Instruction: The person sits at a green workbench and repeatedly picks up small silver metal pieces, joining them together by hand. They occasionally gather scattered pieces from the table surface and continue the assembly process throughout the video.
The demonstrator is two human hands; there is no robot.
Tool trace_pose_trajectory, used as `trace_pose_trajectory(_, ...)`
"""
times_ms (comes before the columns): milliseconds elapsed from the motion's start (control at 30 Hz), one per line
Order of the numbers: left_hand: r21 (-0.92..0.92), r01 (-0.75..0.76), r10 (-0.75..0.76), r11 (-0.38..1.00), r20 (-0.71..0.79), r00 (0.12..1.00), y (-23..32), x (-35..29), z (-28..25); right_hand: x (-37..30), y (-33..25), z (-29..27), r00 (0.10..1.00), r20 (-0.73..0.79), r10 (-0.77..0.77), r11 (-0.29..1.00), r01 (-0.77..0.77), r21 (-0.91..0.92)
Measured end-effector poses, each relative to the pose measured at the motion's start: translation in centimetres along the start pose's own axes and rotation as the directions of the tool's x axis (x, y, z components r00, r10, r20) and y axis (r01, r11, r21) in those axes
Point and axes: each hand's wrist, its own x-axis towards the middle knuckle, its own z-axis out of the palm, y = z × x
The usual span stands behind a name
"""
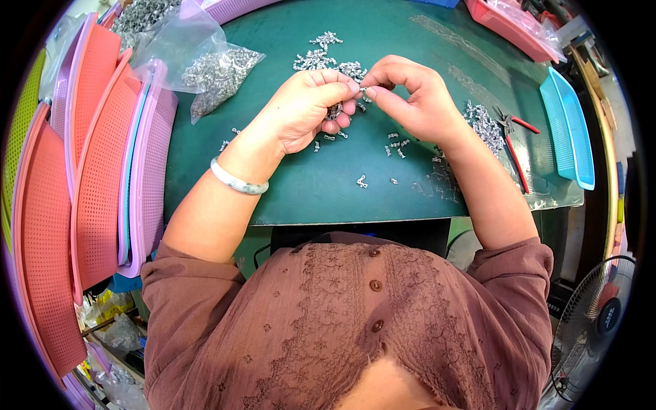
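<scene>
Over the green tabletop (pixel 287 195), my two hands meet at their fingertips. My left hand (pixel 314 106) is closed, with several small silver metal pieces (pixel 334 111) cupped under its fingers. Between its thumb tip and the pinched thumb and forefinger of my right hand (pixel 410 96) is one small metal piece (pixel 364 89), largely covered by the fingers. Just beyond the hands lie loose heaps of similar metal pieces (pixel 314 60). A few single pieces (pixel 361 182) are scattered nearer me. Their exact kind is too small to tell.
Stacked pink and purple plastic baskets (pixel 102 171) line the left. A clear bag of metal pieces (pixel 222 75) lies at the back left. Right of my right forearm are another heap (pixel 484 126), red-handled pliers (pixel 516 154) and a blue basket (pixel 567 130). A fan (pixel 594 321) stands lower right.
</scene>
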Motion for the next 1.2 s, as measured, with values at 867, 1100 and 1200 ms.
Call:
trace_pose_trajectory(867,0.019,-0.04,0.041,0.999,-0.045,0.998,0.03,-0.14,0.4,-0.07,-0.22,0.13,1.0,0.006,-0.012,1.0,0.012,0.007)
trace_pose_trajectory(1100,0.032,-0.077,0.079,0.997,-0.058,0.995,-0.12,-0.12,0.53,-0.02,-0.33,0.26,1.0,-0.007,-0.005,1.0,0.005,-0.019)
trace_pose_trajectory(1200,0.018,-0.086,0.086,0.996,-0.052,0.995,-0.15,-0.09,0.52,-0.04,-0.42,0.4,1.0,-0.027,0.001,1.0,-0.001,-0.025)
